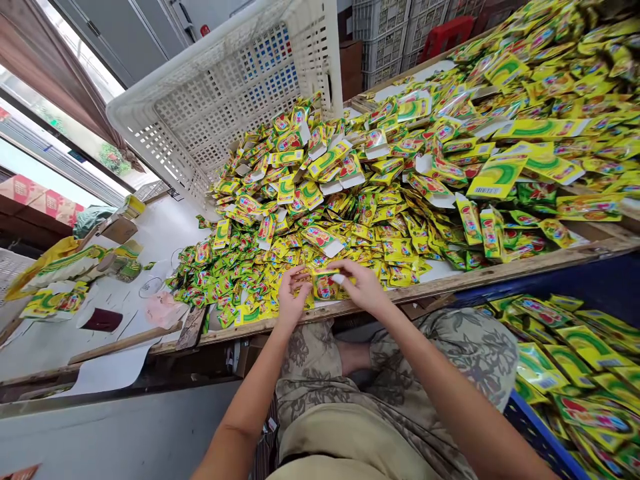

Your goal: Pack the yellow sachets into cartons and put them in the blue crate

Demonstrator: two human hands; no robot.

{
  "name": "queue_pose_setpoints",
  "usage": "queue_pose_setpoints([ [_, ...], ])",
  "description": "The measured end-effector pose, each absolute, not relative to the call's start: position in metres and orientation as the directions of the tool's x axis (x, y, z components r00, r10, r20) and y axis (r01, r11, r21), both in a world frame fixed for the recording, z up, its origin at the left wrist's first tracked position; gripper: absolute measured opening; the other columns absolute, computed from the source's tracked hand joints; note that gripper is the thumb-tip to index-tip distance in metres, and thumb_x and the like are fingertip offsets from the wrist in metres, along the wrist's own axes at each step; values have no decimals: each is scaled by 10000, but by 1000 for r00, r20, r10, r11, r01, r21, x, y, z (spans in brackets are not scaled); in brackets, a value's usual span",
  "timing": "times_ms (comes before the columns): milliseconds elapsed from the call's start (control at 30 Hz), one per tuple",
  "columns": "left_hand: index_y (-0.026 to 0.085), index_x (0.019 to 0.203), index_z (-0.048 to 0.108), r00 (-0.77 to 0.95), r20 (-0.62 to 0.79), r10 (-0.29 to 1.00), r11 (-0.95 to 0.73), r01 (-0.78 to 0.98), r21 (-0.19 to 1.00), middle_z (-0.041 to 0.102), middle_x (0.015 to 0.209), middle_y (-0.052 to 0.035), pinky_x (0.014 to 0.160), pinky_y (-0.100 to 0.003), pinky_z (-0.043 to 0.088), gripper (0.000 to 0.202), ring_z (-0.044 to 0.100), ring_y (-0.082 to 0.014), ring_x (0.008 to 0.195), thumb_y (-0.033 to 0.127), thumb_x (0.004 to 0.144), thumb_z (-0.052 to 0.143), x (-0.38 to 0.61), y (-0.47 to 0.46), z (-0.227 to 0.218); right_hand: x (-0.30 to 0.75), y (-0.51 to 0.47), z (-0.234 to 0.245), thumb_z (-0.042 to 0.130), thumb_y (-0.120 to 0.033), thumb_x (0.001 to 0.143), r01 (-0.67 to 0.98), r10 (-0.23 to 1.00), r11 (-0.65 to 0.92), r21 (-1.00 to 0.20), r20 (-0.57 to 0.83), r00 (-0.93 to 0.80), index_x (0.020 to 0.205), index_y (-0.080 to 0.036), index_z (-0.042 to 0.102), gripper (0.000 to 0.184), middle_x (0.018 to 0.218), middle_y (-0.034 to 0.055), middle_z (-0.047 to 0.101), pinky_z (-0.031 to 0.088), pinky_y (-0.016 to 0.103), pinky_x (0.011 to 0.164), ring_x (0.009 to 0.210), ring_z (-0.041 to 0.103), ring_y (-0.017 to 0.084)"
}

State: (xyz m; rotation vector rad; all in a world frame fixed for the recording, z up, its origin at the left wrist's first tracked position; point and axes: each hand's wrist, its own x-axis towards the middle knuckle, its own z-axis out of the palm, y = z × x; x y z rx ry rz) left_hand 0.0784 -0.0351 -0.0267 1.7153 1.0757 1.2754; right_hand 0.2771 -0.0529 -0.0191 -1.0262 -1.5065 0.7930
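Observation:
A small yellow box [325,287] with red and green print is held between my two hands, just above the table's front edge. My left hand [293,293] is closed at its left end, thumb and fingers curled in. My right hand [361,287] pinches its upper right side, with something white at the thumb. Around and behind my hands lies a heap of small yellow and green sachets [265,287]. Further back, printed yellow boxes [325,240] lie piled on the sachets, several with white flaps showing.
A white plastic basket [200,113] lies tipped on its side behind the heap. The table's wooden edge [445,283] runs in front of me. At right, a blue crate [543,433] holds many yellow boxes. A dark red cup [103,320] and a clear jar [127,263] are at left.

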Motion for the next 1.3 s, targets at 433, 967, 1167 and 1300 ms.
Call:
queue_pose_setpoints([
  [433,188,949,623,86,408,909,-384,553,739,632,928,-69,746,-305,467,186,586,-179,849,330,852,552,57,-30,-24,319,-109,-56,530,-519,813,-258,961,165,-952,96,261,1163,-314,566,407,1056,85,650,532,399,728,822,641,209],
  [967,192,875,675,-136,298,945,-106,733,672,658,926,-87,762,-354,493,180,614,-227,873,339,784,629,-35,-30,-19,256,-42,-34,493,-191,816,891,953,228,-393,276,-122,869,-165,607,129,894,114,649,300,363,749,853,544,252],
  [1167,176,998,626,-196,437,878,-234,622,747,608,1031,-94,802,-338,520,229,601,-197,932,264,788,598,-21,-32,-9,246,-50,-22,513,-191,810,885,952,201,-420,296,-76,985,-153,601,200,991,154,612,350,419,807,948,524,303],
  [1300,200,1052,601,-73,482,873,-363,562,744,585,1060,-85,831,-347,527,284,581,-201,995,158,775,560,8,-45,0,226,-56,-16,511,-260,839,597,939,319,-736,329,-96,1067,-172,579,254,1072,137,589,421,411,859,1004,535,277],
])
